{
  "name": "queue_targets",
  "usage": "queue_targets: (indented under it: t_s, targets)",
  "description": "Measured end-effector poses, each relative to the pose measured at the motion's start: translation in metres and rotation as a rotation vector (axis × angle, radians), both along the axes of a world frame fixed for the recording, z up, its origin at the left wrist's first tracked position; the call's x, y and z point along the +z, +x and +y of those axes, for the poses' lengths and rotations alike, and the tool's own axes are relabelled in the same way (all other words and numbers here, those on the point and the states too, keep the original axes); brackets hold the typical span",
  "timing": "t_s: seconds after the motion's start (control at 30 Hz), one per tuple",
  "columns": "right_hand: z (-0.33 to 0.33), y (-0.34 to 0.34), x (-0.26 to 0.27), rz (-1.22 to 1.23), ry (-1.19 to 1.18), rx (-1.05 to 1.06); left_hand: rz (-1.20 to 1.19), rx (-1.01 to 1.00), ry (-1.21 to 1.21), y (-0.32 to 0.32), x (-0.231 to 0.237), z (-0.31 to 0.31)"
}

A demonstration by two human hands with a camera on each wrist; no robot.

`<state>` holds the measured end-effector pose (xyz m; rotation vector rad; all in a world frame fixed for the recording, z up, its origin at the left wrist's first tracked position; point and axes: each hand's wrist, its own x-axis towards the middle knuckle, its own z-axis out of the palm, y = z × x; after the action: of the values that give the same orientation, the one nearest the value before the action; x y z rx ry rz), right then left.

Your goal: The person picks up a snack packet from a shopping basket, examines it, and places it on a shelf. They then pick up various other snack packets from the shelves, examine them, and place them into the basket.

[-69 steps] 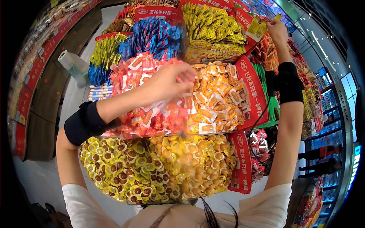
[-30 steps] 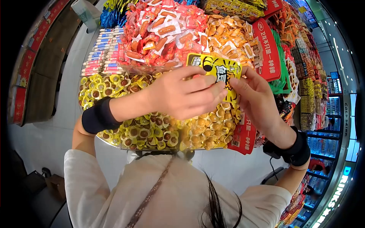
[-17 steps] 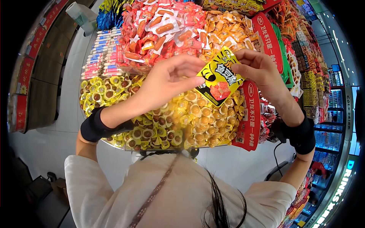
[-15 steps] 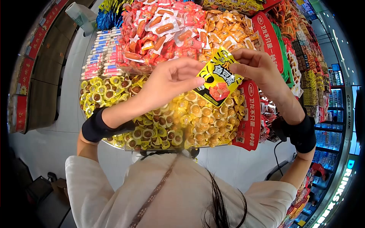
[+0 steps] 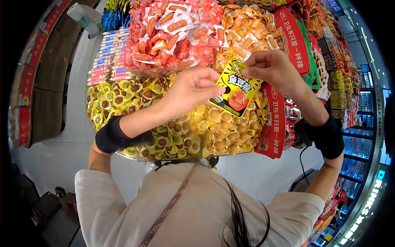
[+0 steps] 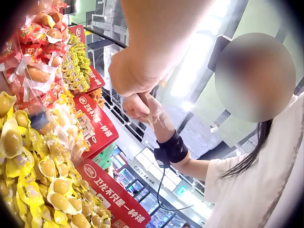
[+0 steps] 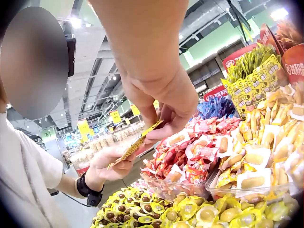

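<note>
Over the front bins, both hands hold a flat yellow-and-black fish tofu snack packet (image 5: 236, 92), its printed front facing up in the head view. My left hand (image 5: 187, 90) pinches the packet's left edge, thumb on top. At the upper right edge, my right hand (image 5: 275, 74) grips it between thumb and fingers. The right wrist view shows the packet (image 7: 130, 152) nearly edge-on, stretched between the two hands. In the left wrist view my left hand hides most of it. Below lie yellow-wrapped eggs (image 5: 224, 129), light brown ones on the right, and dark brown ones (image 5: 117, 99) on the left.
Behind the eggs are red-wrapped sausages (image 5: 177, 31) and orange-wrapped pieces (image 5: 247, 29) in clear bins. Red sign boards (image 5: 269, 123) stand along the right side. White-and-blue sticks (image 5: 113, 53) lie at the left. A roll of plastic bags (image 5: 84, 18) stands farther left.
My right hand has come down from the back right of the display, and both hands now hold the packet. Lately the packet has turned slightly more upright and shifted a little left.
</note>
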<state>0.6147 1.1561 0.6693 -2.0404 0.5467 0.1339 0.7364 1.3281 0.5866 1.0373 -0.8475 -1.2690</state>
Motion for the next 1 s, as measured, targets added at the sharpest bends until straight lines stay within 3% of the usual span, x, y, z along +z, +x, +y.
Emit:
queue_targets:
  t_s: [0.63,0.73,0.77,0.8,0.83,0.93,1.0]
  targets:
    - [0.008,0.002,0.0,-0.106,-0.1,0.037,-0.062,0.088,-0.084,0.0,-0.013,-0.006]
    - [0.014,0.004,0.014,-0.032,-0.247,0.034,-0.085,0.133,-0.096,0.001,-0.016,-0.008]
    - [0.004,0.002,-0.003,-0.166,-0.209,0.073,-0.137,0.135,-0.074,0.003,-0.016,-0.009]
    - [0.005,0.003,0.003,-0.071,-0.202,0.007,-0.194,0.142,-0.058,0.004,-0.016,-0.009]
    - [0.0,0.003,-0.001,-0.123,-0.335,0.085,-0.154,0.129,-0.096,0.005,-0.019,-0.012]
    - [-0.009,0.01,0.013,-0.073,-0.341,0.067,-0.035,0.079,-0.098,0.009,-0.022,-0.021]
    - [-0.035,0.016,0.022,-0.156,-0.292,-0.042,-0.101,0.099,-0.137,0.014,-0.028,-0.023]
